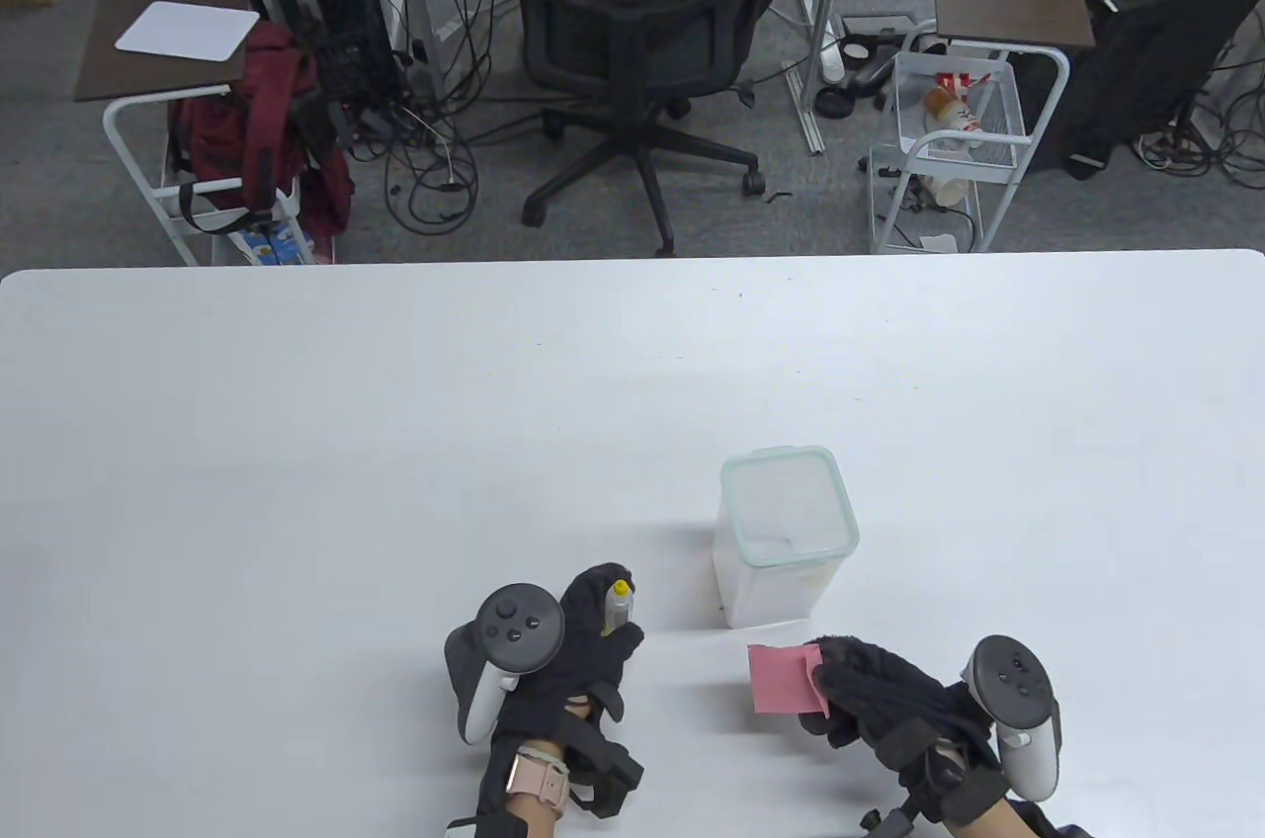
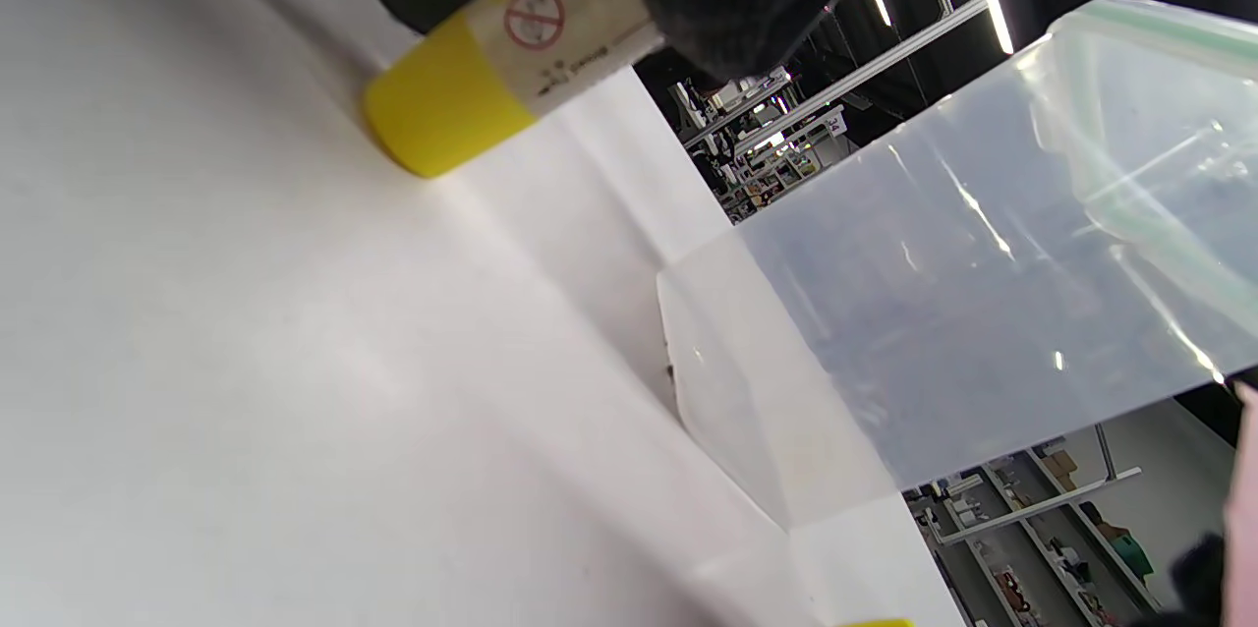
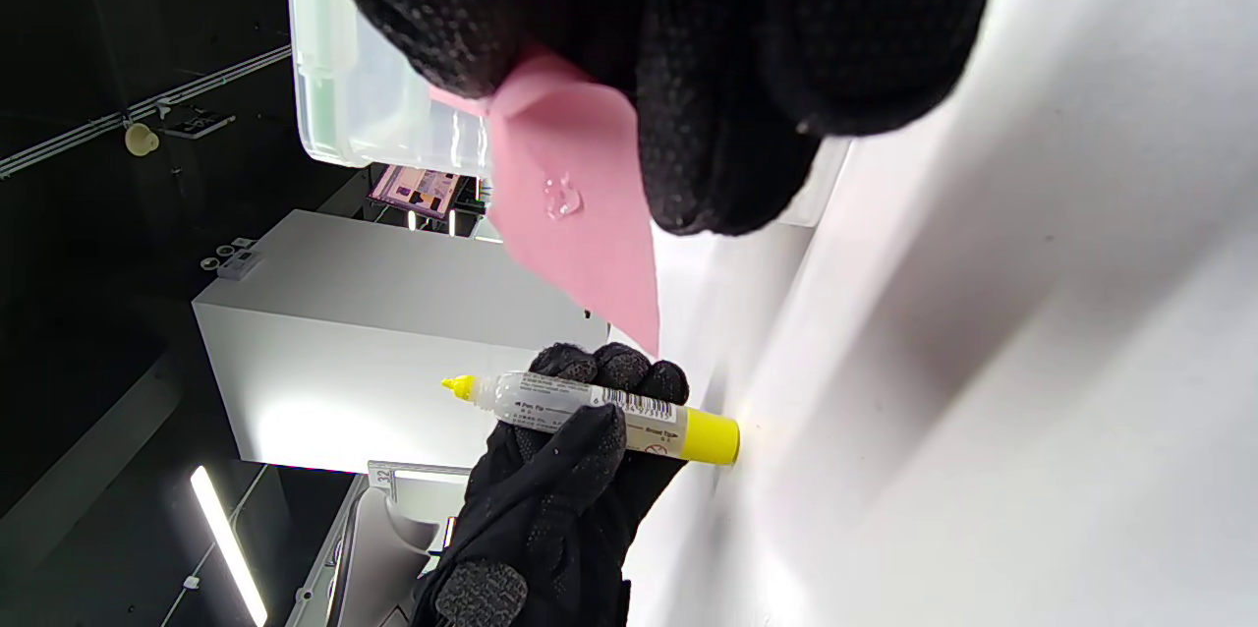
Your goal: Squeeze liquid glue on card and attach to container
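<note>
My left hand (image 1: 583, 635) grips a glue bottle (image 1: 617, 605) with a yellow tip and yellow base, upright, its base on the table; it also shows in the left wrist view (image 2: 511, 47) and the right wrist view (image 3: 600, 403). My right hand (image 1: 860, 685) pinches a pink card (image 1: 784, 678) by its right edge, just above the table. In the right wrist view the card (image 3: 575, 214) carries a small clear blob of glue (image 3: 560, 195). A clear plastic container (image 1: 786, 537) with a green-rimmed lid stands just behind the card and also shows in the left wrist view (image 2: 943, 283).
The white table (image 1: 395, 443) stretches wide to the left and behind. Beyond its far edge stand an office chair (image 1: 642, 38), side carts and cables on the floor.
</note>
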A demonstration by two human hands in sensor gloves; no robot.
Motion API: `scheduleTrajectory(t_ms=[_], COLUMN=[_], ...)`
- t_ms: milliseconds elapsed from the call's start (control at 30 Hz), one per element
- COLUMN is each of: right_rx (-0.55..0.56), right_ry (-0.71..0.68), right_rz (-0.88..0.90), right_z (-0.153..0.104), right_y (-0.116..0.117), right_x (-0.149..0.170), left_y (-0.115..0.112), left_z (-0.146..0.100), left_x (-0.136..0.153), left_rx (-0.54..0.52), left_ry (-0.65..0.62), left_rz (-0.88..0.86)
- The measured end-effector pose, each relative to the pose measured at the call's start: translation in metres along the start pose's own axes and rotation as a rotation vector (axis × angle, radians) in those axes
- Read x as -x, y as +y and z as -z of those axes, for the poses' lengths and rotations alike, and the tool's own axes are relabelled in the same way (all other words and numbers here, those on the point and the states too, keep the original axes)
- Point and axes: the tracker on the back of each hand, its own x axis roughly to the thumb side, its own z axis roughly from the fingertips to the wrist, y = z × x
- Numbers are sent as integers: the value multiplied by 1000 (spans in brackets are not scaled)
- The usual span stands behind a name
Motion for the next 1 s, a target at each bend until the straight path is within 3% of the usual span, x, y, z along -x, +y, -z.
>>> scheduleTrajectory(t_ms=[233,533,633,867,1000], right_rx=[-2,2,3,5,-5], right_ry=[-4,-6,-9,-55,-171], right_rz=[-2,-6,-5,-9,-16], right_z=[-1,-3,-4,-6,-13], right_y=[0,-3,-3,-3,-2], right_x=[0,0,0,-5,-23], left_y=[2,25,37,55,56], left_z=[-2,-9,-14,-24,-24], left_x=[2,5,9,22,23], left_rx=[0,102,60,-192,-197], left_ry=[-9,-93,-72,34,35], left_rz=[6,-24,5,-66,-60])
